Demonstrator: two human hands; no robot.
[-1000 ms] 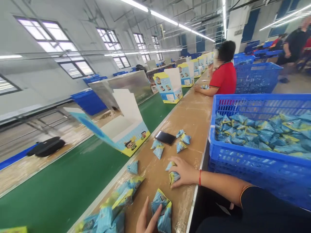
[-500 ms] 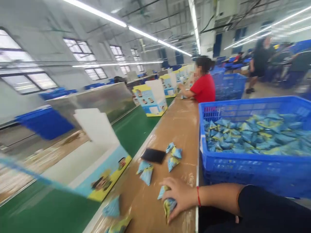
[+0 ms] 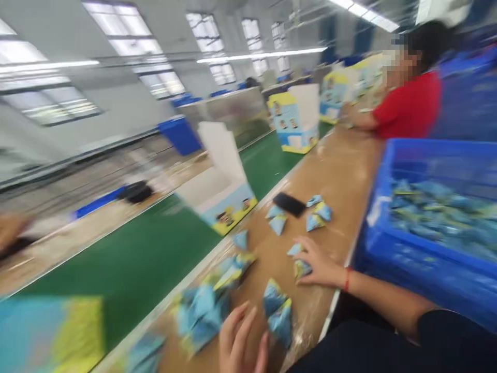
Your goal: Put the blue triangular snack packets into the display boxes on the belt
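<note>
My right hand [image 3: 320, 264] rests on the brown worktop, its thumb and fingers curled round small blue-and-yellow pyramid-shaped packets [image 3: 302, 267]. At the lower edge of the view is my left hand [image 3: 243, 344], fingers apart and nothing in them. To its left lies a heap of the same packets [image 3: 204, 311], blurred by motion. A pair of packets [image 3: 278, 311] sits between my two hands. Beyond my right hand are more packets [image 3: 319, 215] and a dark flat object [image 3: 289, 204], perhaps a phone.
An open printed carton [image 3: 229, 207] stands on the green conveyor [image 3: 155, 259], with another carton [image 3: 295, 122] farther along. A blurred box corner [image 3: 77, 331] is at lower left. On the right stands a blue crate [image 3: 435, 254] of packets. A person in red [image 3: 411, 106] sits ahead.
The view has swung left and down, bringing my left hand, the heap and a near box corner into sight. My right hand stays round the packets.
</note>
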